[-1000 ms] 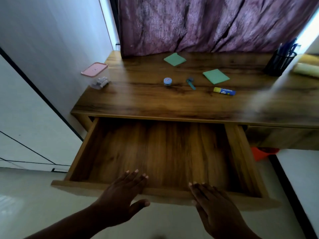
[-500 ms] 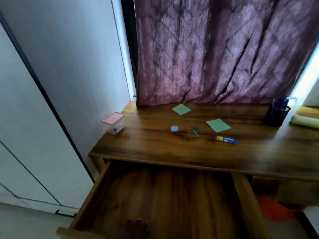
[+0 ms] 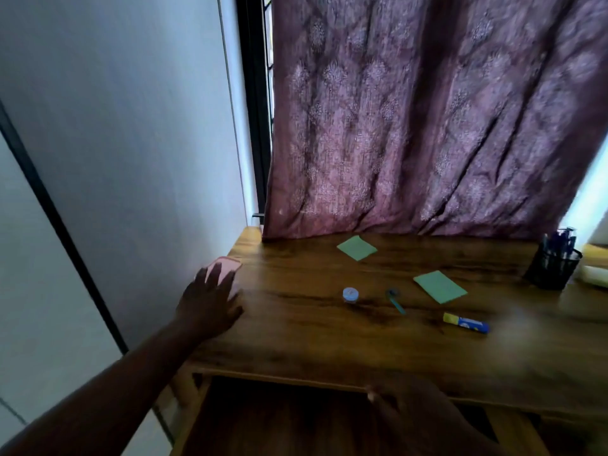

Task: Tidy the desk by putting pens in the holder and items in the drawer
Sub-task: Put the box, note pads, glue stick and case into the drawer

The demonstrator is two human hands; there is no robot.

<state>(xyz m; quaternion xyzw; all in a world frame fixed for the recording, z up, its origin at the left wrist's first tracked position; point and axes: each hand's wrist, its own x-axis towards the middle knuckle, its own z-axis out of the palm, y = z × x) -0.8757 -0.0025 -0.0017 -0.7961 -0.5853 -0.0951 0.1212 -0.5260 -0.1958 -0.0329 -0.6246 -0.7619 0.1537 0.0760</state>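
Note:
My left hand [image 3: 210,299] reaches over the desk's left edge with fingers spread, above a pink lid [image 3: 230,266] and covering the small clear box beside it. My right hand [image 3: 414,411] hovers blurred over the open drawer [image 3: 279,419], fingers loose, holding nothing. On the wooden desk [image 3: 329,343] lie two green sticky-note pads [image 3: 357,247] [image 3: 440,286], a small round blue-lidded jar [image 3: 350,294], a teal pen-like item [image 3: 395,301] and a yellow-and-blue glue stick [image 3: 465,323]. A black mesh pen holder [image 3: 554,266] with blue pens stands at the right.
A purple curtain [image 3: 427,126] hangs behind the desk. A white wall [image 3: 115,143] runs close along the desk's left side. A pale yellowish roll [image 3: 595,274] lies at the far right edge beside the holder.
The view has tilted up from the drawer to the desk top. My left hand left the drawer front and reached up to the pink lid. My right hand rose to the drawer's inner end.

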